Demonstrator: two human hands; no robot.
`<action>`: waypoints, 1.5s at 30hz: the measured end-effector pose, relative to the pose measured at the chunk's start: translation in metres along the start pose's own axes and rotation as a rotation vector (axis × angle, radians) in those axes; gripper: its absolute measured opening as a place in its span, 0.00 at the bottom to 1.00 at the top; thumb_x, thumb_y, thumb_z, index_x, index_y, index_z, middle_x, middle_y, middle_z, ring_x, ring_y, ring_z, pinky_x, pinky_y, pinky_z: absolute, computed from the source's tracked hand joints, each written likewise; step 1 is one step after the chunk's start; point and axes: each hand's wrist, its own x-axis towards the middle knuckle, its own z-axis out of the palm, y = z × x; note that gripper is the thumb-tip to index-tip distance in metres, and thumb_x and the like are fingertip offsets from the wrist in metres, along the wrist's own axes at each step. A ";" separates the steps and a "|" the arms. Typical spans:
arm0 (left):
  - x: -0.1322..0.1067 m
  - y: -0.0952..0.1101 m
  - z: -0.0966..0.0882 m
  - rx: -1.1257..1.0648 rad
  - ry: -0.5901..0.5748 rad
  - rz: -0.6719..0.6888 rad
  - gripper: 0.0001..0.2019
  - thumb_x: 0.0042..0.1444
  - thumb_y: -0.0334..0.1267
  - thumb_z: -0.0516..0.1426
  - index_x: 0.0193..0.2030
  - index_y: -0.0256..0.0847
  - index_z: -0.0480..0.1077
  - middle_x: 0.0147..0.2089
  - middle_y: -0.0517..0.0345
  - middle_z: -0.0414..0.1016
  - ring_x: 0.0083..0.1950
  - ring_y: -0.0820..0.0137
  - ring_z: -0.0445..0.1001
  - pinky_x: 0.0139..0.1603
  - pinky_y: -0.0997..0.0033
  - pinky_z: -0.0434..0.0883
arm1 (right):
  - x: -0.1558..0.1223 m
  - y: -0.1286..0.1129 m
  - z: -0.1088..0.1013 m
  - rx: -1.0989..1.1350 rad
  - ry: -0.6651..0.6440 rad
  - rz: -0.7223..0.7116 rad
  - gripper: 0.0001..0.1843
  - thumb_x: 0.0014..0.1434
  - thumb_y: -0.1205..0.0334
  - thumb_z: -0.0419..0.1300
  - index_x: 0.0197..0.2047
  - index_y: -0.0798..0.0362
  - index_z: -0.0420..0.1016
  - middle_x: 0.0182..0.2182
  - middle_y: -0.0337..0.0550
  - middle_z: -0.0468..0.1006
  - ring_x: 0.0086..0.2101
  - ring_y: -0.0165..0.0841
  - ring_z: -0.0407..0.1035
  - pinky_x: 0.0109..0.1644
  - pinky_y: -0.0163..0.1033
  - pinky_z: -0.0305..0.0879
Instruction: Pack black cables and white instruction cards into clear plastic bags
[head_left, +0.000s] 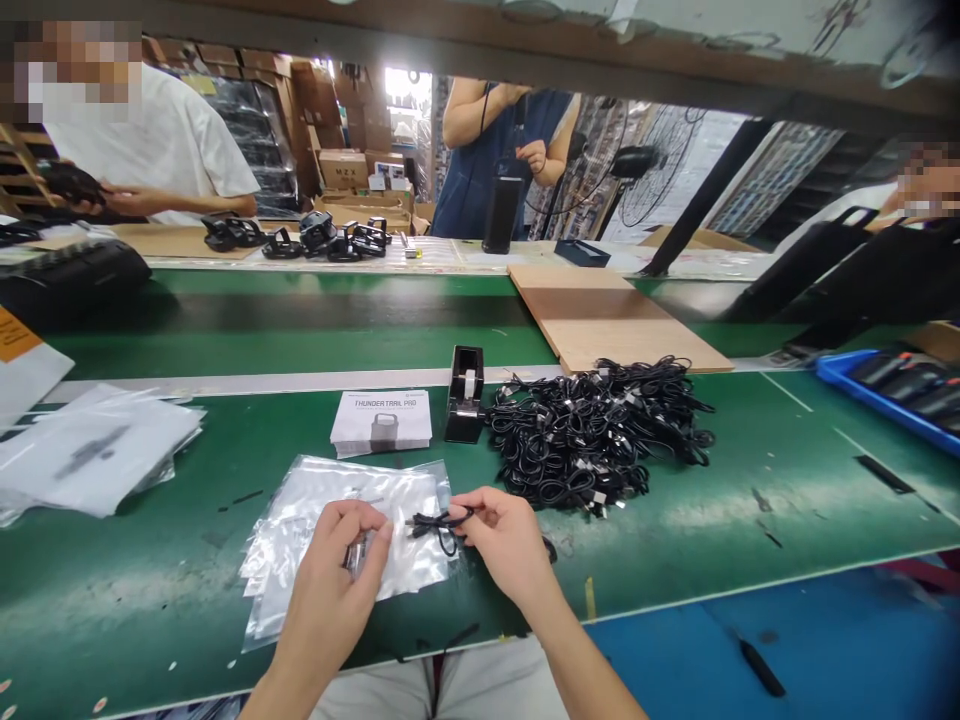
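Note:
My right hand pinches a coiled black cable by its right end. The cable's plug points left, over a stack of clear plastic bags. On that stack, my left hand has its thumb and fingers drawn together. What lies between those fingertips is hidden, though shiny plastic shows in the gap behind them. Just beyond the bags sit a pile of white printed booklets and a black tape dispenser. A large heap of coiled black cables is to the right of the dispenser.
White flat packets lie at the left. A wooden board slants behind the cable heap, and a blue tray with dark items stands at far right. Across the green table, co-workers handle black devices. A shelf beam runs overhead.

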 end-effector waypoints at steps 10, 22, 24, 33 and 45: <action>-0.002 -0.008 0.008 -0.232 0.009 -0.134 0.09 0.53 0.46 0.54 0.30 0.43 0.67 0.37 0.56 0.66 0.42 0.65 0.67 0.44 0.66 0.66 | 0.000 -0.012 0.040 -0.232 0.153 -0.154 0.08 0.50 0.59 0.58 0.24 0.52 0.65 0.11 0.27 0.55 0.14 0.25 0.53 0.18 0.30 0.49; 0.005 -0.006 -0.001 -0.234 0.024 -0.175 0.10 0.51 0.47 0.54 0.29 0.44 0.69 0.40 0.55 0.65 0.47 0.61 0.64 0.51 0.57 0.61 | 0.001 -0.018 0.029 -0.918 -0.239 -0.615 0.08 0.56 0.61 0.56 0.28 0.50 0.73 0.24 0.39 0.78 0.24 0.29 0.69 0.26 0.31 0.51; 0.002 -0.003 -0.001 -0.097 0.043 -0.092 0.08 0.51 0.45 0.55 0.30 0.44 0.70 0.41 0.54 0.65 0.48 0.58 0.62 0.51 0.52 0.59 | 0.001 -0.023 0.027 -0.964 -0.227 -0.613 0.09 0.58 0.63 0.54 0.31 0.50 0.74 0.28 0.40 0.78 0.25 0.29 0.69 0.26 0.31 0.51; -0.007 -0.014 0.001 -0.299 0.010 -0.212 0.11 0.50 0.49 0.54 0.29 0.45 0.70 0.46 0.52 0.64 0.53 0.57 0.61 0.51 0.52 0.61 | -0.005 -0.033 0.035 -0.559 -0.168 -0.266 0.16 0.56 0.60 0.53 0.20 0.54 0.72 0.18 0.38 0.73 0.21 0.27 0.63 0.24 0.30 0.51; -0.010 -0.001 -0.006 -0.309 -0.022 -0.155 0.09 0.50 0.47 0.55 0.29 0.45 0.71 0.45 0.53 0.66 0.49 0.60 0.66 0.48 0.57 0.66 | 0.002 -0.042 0.047 -0.590 -0.190 -0.188 0.12 0.50 0.66 0.57 0.17 0.54 0.71 0.16 0.37 0.71 0.21 0.27 0.61 0.25 0.31 0.51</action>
